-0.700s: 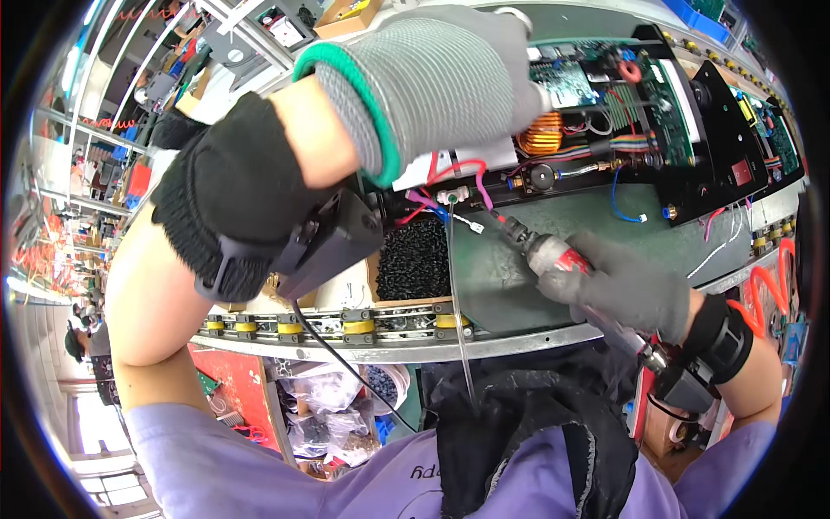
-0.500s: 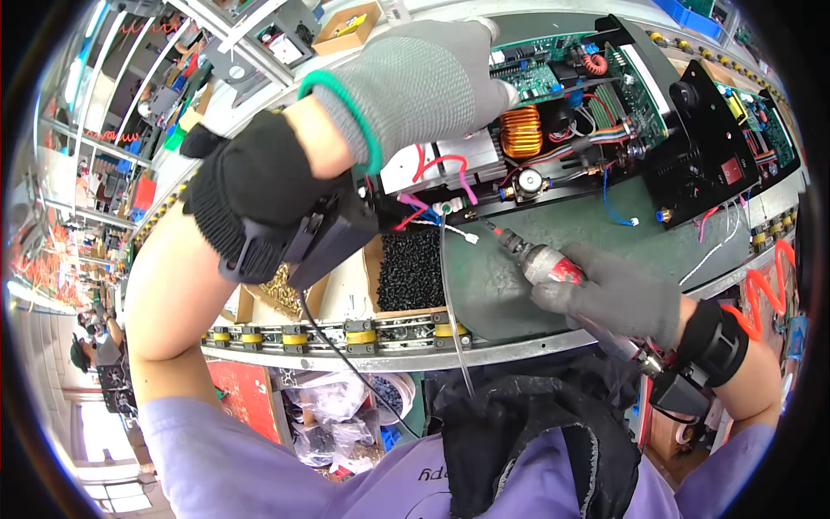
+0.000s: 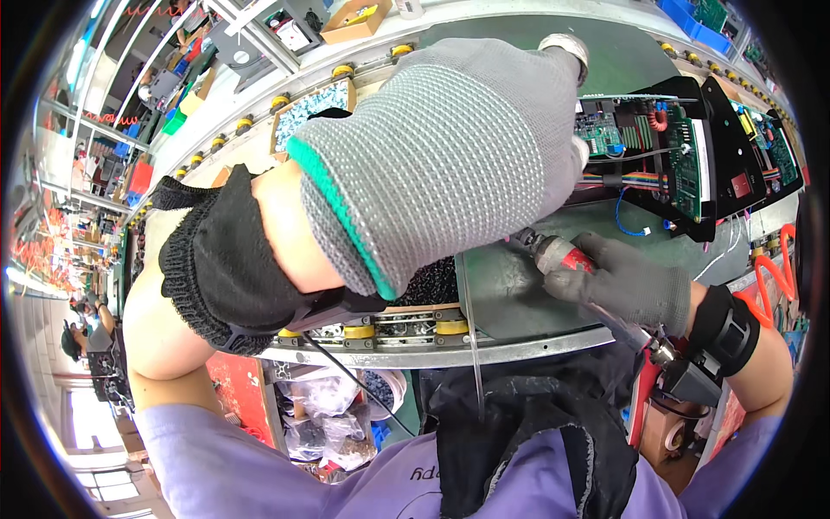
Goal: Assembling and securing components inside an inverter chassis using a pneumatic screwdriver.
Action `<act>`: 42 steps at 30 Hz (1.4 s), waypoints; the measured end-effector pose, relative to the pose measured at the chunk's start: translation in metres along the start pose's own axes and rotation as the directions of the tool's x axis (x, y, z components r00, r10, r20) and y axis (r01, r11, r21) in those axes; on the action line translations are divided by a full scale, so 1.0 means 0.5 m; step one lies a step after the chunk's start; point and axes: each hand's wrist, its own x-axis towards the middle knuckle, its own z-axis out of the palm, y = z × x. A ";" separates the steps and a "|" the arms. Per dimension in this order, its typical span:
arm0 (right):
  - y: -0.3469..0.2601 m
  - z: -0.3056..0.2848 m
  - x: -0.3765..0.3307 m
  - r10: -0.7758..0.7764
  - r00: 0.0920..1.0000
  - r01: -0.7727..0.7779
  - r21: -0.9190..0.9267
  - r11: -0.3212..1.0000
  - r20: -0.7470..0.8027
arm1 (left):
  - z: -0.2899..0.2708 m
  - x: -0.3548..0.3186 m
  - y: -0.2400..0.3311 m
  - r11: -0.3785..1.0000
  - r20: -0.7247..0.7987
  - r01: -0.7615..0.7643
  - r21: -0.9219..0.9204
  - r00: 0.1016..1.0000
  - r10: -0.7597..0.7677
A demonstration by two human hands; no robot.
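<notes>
The open electronics chassis (image 3: 686,173) is lying on the far side of the right hand (image 3: 635,290) and to the right of the left hand (image 3: 471,147), its long axis running roughly left to right across the green tabletop (image 3: 545,307). The left hand is the nearer one: its gray glove is covering the chassis's left end, with two fingertips standing apart at its right edge; whether they are gripping anything, I cannot tell.

The right hand is closing firmly around a red-and-silver power screwdriver (image 3: 569,259), which is pointing far and left; its tip is disappearing beside the left glove's near edge, so any contact there is hidden.

The left glove is standing in the way, blocking the view of that end. A blue lead (image 3: 622,210) is looping out from the chassis's near side, toward the right hand. A second chassis (image 3: 769,143) is standing just beside the first on the right. A box of small black parts (image 3: 432,285) is lying near and left, partly under the left arm, while a clear tube (image 3: 474,337) is crossing the near edge. An orange coiled hose (image 3: 764,294) is hanging at the far right.
</notes>
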 end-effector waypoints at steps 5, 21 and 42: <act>0.010 0.008 0.012 -0.085 0.996 0.086 0.018 0.996 -0.023 | -0.011 0.001 0.013 1.000 0.006 0.008 0.005 1.000 -0.008; 0.028 0.014 -0.102 -0.065 0.996 0.069 0.089 0.994 -0.054 | 0.015 0.051 -0.055 0.977 0.121 0.196 -0.086 0.975 -0.185; 0.195 0.017 -0.185 -0.206 0.945 0.289 0.351 0.891 -0.254 | 0.237 0.027 0.122 0.047 0.561 0.559 -0.828 0.825 0.067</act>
